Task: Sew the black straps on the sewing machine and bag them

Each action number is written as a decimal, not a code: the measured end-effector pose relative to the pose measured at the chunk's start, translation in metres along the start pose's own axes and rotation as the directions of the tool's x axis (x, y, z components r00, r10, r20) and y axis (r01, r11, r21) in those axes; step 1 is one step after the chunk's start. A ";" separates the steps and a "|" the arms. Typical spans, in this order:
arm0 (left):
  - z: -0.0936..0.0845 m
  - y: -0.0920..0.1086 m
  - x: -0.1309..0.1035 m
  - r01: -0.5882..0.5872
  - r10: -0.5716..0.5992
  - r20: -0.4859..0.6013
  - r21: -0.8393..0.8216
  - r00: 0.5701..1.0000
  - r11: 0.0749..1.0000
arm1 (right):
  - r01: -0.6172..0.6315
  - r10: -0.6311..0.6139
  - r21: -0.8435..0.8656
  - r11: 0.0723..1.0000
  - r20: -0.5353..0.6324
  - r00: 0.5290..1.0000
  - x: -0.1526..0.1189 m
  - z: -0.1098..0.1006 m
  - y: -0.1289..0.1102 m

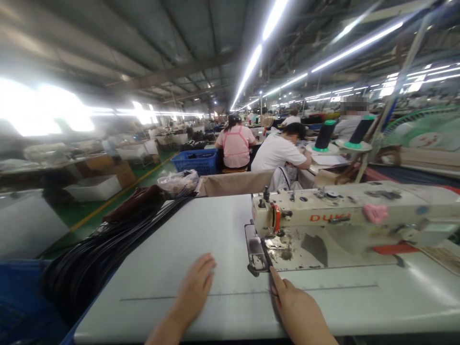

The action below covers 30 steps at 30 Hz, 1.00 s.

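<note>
A white sewing machine with a red brand mark stands on the right of a pale worktable. Under its needle end lies a narrow black strip, which runs toward me along the left side of my right hand. That hand is closed on the strip, its index finger stretched along it just in front of the machine's bed. To the left, my left hand is slightly blurred above the bare tabletop. Its fingers are extended and hold nothing; the ruler line marked on the table passes close by.
Many long black strips hang over the table's left edge, near a blue crate. Behind the table are a cloth-lined bin, a plastic bag and two seated co-workers. Thread cones and a green fan stand at right.
</note>
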<state>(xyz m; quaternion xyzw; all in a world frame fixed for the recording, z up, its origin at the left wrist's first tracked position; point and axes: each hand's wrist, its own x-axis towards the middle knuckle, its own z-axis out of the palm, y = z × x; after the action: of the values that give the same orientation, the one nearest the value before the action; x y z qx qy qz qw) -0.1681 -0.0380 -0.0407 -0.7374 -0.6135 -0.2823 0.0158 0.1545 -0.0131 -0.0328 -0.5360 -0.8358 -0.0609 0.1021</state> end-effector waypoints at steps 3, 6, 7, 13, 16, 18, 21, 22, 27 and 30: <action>0.031 0.074 0.023 -0.148 0.161 0.125 -0.107 0.979 0.983 | -0.030 0.028 0.060 0.998 0.037 0.999 -0.003 -0.003 0.001; 0.052 0.119 0.041 -0.185 0.201 0.170 -0.104 0.965 0.977 | -0.029 0.024 0.100 0.995 0.049 0.999 -0.006 0.000 0.005; 0.058 0.127 0.046 -0.179 0.191 0.167 -0.087 0.967 0.980 | -0.024 0.020 0.110 0.994 0.035 0.999 -0.007 0.003 0.006; 0.092 0.126 0.051 -0.239 0.238 0.063 0.002 0.969 0.971 | 0.024 -0.013 0.110 0.994 -0.102 0.995 -0.011 0.026 0.012; 0.101 0.119 0.047 -0.283 0.282 0.024 0.042 0.959 0.958 | 0.004 0.009 0.088 0.996 -0.148 0.989 -0.010 0.032 0.010; 0.103 0.119 0.046 -0.289 0.288 0.016 0.072 0.957 0.955 | 0.001 0.013 0.077 0.997 -0.173 0.985 -0.009 0.034 0.008; 0.102 0.122 0.046 -0.273 0.274 0.001 0.095 0.962 0.957 | 0.009 0.002 0.062 0.998 -0.177 0.984 -0.009 0.035 0.008; 0.101 0.123 0.046 -0.266 0.268 -0.006 0.097 0.964 0.959 | 0.010 0.001 0.060 0.998 -0.173 0.985 -0.009 0.035 0.008; 0.091 0.128 0.047 -0.260 0.260 0.016 0.100 0.965 0.960 | 0.009 0.010 0.112 0.994 -0.164 0.986 -0.010 0.031 0.009; 0.085 0.131 0.047 -0.254 0.251 0.046 0.098 0.967 0.962 | 0.022 0.004 0.171 0.985 -0.147 0.989 -0.011 0.022 0.010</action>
<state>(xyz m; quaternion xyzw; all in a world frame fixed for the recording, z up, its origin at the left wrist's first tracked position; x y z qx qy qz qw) -0.0102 0.0030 -0.0494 -0.8124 -0.5283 -0.2336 0.0794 0.1653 -0.0139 -0.0565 -0.5155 -0.8305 -0.0284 0.2091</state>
